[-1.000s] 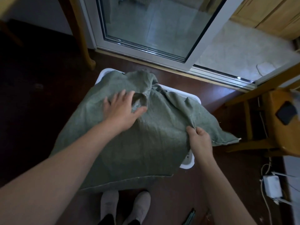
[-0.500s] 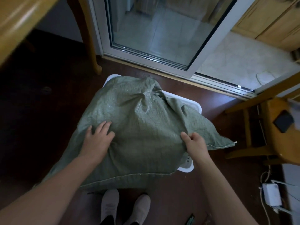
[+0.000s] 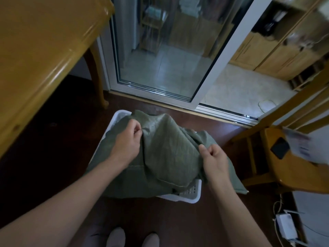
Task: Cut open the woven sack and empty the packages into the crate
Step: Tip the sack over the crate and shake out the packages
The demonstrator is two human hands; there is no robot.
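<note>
A green woven sack (image 3: 165, 154) lies bunched over a white slotted crate (image 3: 193, 195) on the dark floor. My left hand (image 3: 127, 139) grips a fold of the sack at its upper left side. My right hand (image 3: 213, 157) pinches the sack's cloth on the right side. The sack is lifted and folded between both hands, and it hangs over the crate's front and right rim. The sack covers the crate's inside, and no packages show.
A wooden table (image 3: 44, 50) stands at the left, a wooden chair (image 3: 292, 157) with a dark phone (image 3: 280, 147) at the right. A glass sliding door (image 3: 169, 56) is ahead. A white power adapter (image 3: 286, 225) with cords lies on the floor at the lower right.
Both hands have gone from lying on the sack to gripping it and have gathered it upward. The sack is more bunched, and more of the crate's rim shows.
</note>
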